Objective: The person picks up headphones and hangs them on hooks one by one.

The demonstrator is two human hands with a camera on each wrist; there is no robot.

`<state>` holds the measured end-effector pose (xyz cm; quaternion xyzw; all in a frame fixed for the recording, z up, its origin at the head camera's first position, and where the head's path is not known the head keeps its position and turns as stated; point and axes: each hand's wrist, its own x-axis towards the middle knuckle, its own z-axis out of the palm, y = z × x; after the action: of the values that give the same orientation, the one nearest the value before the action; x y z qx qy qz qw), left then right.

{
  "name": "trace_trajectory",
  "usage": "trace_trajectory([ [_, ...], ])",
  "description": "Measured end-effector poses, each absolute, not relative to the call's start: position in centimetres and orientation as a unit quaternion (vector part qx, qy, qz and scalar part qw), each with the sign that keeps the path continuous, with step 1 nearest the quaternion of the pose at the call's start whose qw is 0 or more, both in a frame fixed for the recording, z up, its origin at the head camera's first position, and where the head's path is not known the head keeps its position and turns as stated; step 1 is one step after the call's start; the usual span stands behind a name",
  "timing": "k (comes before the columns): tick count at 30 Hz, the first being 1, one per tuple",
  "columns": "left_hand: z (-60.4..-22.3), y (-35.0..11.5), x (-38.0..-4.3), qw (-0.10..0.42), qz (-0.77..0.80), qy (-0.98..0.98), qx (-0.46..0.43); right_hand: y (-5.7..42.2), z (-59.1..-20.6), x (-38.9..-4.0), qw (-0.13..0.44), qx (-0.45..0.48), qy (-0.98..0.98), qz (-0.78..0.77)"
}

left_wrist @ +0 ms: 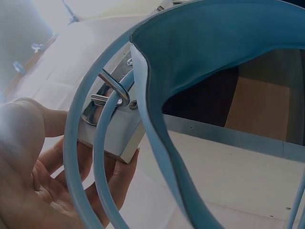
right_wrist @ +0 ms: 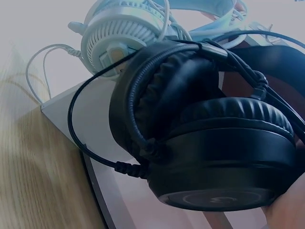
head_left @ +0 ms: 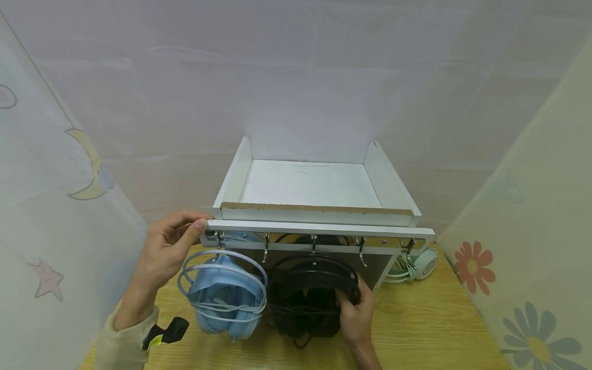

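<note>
My left hand (head_left: 166, 249) grips the left end of a white hook rail (head_left: 319, 226), thumb in front and fingers behind. In the left wrist view the left hand (left_wrist: 28, 176) is beside the blue headphones (left_wrist: 205, 38), which hang from the leftmost metal hook (left_wrist: 116, 88). My right hand (head_left: 359, 316) holds the black headphones (head_left: 314, 277) by their right side, below the middle hook (head_left: 314, 242). Whether their band bears on that hook I cannot tell. In the right wrist view the black headphones (right_wrist: 224, 152) show bundled cable, with the right hand (right_wrist: 288, 210) at the lower corner.
A white shelf unit (head_left: 310, 185) with raised sides stands behind the rail. White headphones (head_left: 424, 264) lie on the wooden table (head_left: 416, 318) at the right. A bare hook (head_left: 265, 247) hangs between the two headphones, others to the right. Patterned curtains (head_left: 509, 267) surround the table.
</note>
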<state>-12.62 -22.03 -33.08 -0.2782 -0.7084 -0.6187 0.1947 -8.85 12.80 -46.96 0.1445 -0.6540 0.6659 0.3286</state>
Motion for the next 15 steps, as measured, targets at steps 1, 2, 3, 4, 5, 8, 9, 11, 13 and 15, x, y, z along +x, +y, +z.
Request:
trace_trajectory([
  [1,-33.08,-22.03,-12.61,0.195,-0.619,-0.709,-0.278,12.82,-46.93,-8.91,0.331,0.149,-0.653,0.665],
  [2,-33.07,-22.02,-12.59,0.195,-0.618,-0.709,-0.277,12.85,-46.93,-8.97,0.333,0.152,-0.652,0.664],
  [3,-33.06,-22.02,-12.57,0.196,-0.618,-0.709,-0.277,12.9,-46.96,-9.0,0.333,0.152,-0.652,0.664],
  [4,-33.06,-22.01,-12.55,0.197,-0.617,-0.71,-0.277,12.94,-46.97,-9.03,0.334,0.153,-0.652,0.664],
  [5,-33.05,-22.01,-12.53,0.197,-0.617,-0.71,-0.276,13.0,-47.0,-9.05,0.335,0.151,-0.655,0.661],
  [8,-33.03,-21.98,-12.49,0.198,-0.615,-0.713,-0.271,13.13,-47.17,-9.09,0.332,0.145,-0.659,0.659],
  [9,-33.02,-21.98,-12.49,0.198,-0.614,-0.715,-0.269,13.15,-47.21,-9.09,0.329,0.144,-0.662,0.658],
  [11,-33.01,-21.97,-12.49,0.198,-0.611,-0.719,-0.265,13.17,-47.29,-9.06,0.328,0.14,-0.665,0.656],
  [13,-33.02,-21.97,-12.49,0.198,-0.61,-0.721,-0.263,13.19,-47.32,-8.98,0.325,0.134,-0.67,0.654],
  [15,-33.05,-21.97,-12.52,0.199,-0.61,-0.719,-0.267,13.24,-47.37,-8.91,0.32,0.128,-0.672,0.655],
])
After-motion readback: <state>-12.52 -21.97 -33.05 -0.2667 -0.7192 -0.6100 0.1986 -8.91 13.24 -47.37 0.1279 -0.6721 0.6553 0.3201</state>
